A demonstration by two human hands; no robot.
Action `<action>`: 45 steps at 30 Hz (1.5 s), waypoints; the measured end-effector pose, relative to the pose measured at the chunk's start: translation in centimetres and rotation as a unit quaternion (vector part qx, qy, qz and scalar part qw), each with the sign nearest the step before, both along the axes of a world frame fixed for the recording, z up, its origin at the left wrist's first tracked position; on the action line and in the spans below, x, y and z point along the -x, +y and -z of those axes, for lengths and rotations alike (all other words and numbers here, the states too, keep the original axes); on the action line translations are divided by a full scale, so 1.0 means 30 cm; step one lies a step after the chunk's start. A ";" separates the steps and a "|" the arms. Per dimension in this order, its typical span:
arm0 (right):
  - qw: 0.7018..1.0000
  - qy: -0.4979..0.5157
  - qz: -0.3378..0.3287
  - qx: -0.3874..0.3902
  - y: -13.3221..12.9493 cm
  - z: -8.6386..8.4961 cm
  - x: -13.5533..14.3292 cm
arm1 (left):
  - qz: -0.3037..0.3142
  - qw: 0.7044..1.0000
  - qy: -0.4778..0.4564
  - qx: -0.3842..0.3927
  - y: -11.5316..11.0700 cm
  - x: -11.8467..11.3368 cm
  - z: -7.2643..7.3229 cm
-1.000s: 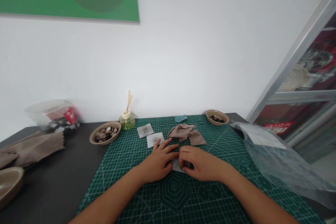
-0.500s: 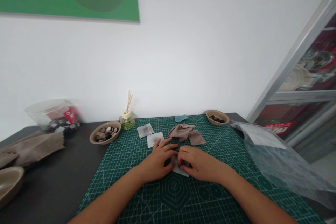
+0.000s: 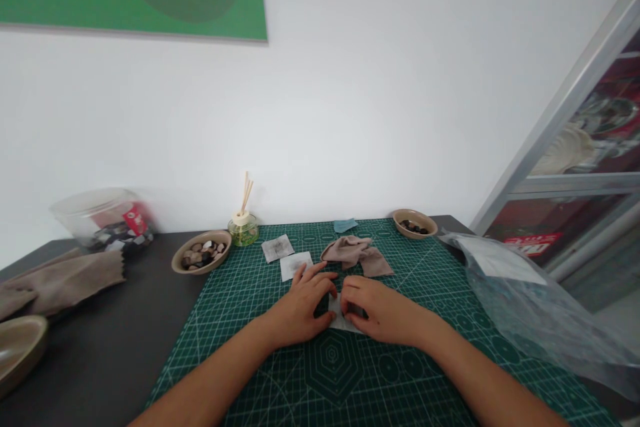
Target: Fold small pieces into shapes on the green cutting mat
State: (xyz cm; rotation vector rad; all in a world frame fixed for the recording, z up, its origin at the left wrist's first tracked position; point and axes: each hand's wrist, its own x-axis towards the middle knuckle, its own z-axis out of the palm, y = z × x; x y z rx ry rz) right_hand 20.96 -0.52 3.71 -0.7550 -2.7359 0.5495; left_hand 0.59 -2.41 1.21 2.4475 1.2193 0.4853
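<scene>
A small whitish square sheet (image 3: 337,315) lies on the green cutting mat (image 3: 280,373) between my hands. My left hand (image 3: 304,303) rests at its left side, fingers spread, with thumb and index fingertip touching that edge. Over the sheet's right part is my right hand (image 3: 383,310), its fingers curled down and closed; what they hold, if anything, is hidden. Just beyond the hands lie a crumpled greyish-pink cloth (image 3: 347,251) and two pale grey-marked squares, a nearer square (image 3: 295,264) and a farther square (image 3: 278,249). A blue-grey scrap (image 3: 345,225) sits near the back edge.
Stones fill a left bowl (image 3: 203,269) and a right bowl (image 3: 426,221). A reed diffuser (image 3: 243,230) stands at the back. Leftward are a clear tub (image 3: 83,217), a brown cloth (image 3: 80,280) and another bowl (image 3: 30,347). A plastic bag (image 3: 520,307) covers the mat's right edge.
My fingertips have drawn slightly apart, and more of the whitish sheet shows between them. The other things on the mat have stayed in place.
</scene>
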 end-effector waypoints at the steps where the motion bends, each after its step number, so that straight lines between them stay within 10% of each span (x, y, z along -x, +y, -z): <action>1: 1.000 0.008 -0.006 0.001 -0.003 0.002 0.004 | 0.001 1.000 0.000 -0.003 0.000 0.000 0.000; 45: 0.999 0.019 -0.013 0.028 0.003 0.004 -0.003 | 0.023 0.999 0.028 -0.010 0.004 0.003 0.000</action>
